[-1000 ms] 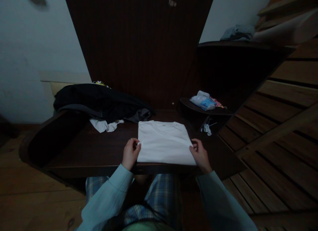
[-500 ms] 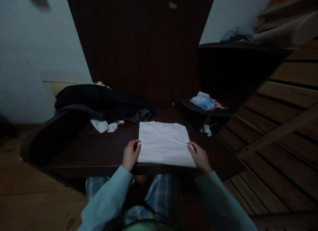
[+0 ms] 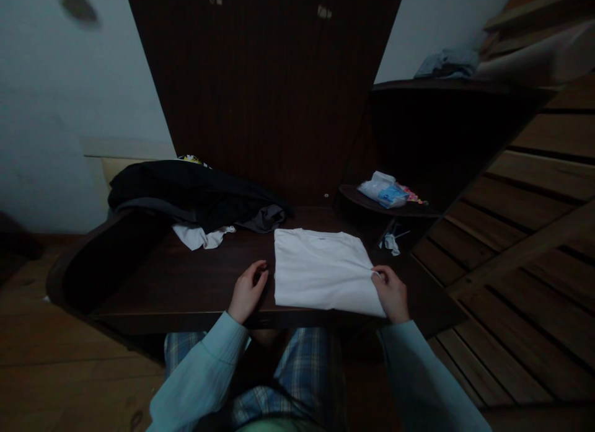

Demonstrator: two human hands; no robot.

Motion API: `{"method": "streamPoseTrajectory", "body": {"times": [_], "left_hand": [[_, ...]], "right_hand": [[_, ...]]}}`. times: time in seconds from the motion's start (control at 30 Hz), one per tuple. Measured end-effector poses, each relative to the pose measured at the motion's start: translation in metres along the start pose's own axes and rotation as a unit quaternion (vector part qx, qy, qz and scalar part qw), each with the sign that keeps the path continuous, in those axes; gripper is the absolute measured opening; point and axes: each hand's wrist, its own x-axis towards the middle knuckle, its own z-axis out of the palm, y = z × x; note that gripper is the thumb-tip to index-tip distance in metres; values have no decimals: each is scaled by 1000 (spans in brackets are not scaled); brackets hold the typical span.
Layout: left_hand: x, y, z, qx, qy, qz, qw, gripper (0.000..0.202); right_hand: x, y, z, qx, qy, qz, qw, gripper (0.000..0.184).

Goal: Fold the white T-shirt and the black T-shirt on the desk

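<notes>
A white T-shirt (image 3: 325,274), folded into a rough rectangle with its neckline at the far side, lies on the dark wooden desk (image 3: 186,289). Its near edge reaches the desk's front edge. My right hand (image 3: 391,292) pinches the shirt's right side, thumb and fingers closed on the cloth, and small creases run in from there. Just left of the shirt, apart from it, my left hand (image 3: 248,290) rests over the desk with fingers curved and a gap between thumb and forefinger; nothing is in it.
Dark clothes (image 3: 186,193) are heaped at the back left, with a white cloth (image 3: 203,237) poking out beneath. A plastic packet (image 3: 383,190) sits on a corner shelf (image 3: 367,202) at the right. Wooden slats (image 3: 525,283) rise beyond the desk's right side.
The folded T-shirt has slid to the right with my right hand gripping it. My left hand has let go of its left edge and now stands apart from it.
</notes>
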Motion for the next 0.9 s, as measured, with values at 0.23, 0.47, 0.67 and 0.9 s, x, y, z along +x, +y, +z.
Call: {"method": "streamPoseTrajectory", "body": {"times": [0.23,0.47,0.67,0.9], "left_hand": [[0,1,2,-1,-6,-8,1000,26],[0,6,1,43,-24,3,999,23],[0,8,0,56,-21,14,998,22],[0,8,0,66,-24,19,997,23]], "right_hand": [[-43,17,-23,40,63,99,992,27],[-59,-6,-51,-59,-125,-19,990,31],[-34,-52,-34,-53,-224,-264,937,41],[-63,-79,23,-136,-312,-360,869,55]]}}
